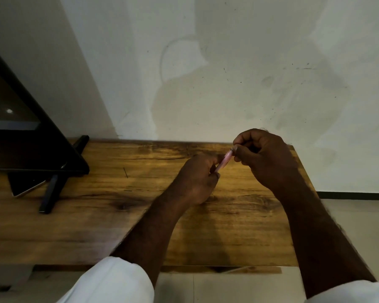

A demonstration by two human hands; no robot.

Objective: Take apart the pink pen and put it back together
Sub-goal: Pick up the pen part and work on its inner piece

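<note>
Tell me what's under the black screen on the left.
A dark phone with a silvery edge lies on the table beside the stand leg; its far end is hidden beneath the screen.

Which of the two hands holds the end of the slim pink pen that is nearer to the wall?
The right hand: it pinches the far end of the slim pink pen, while the left hand grips the near end.

Left hand (197,180) and right hand (265,156) gripping pink pen (223,161) ends, above wooden table (96,215)
</note>
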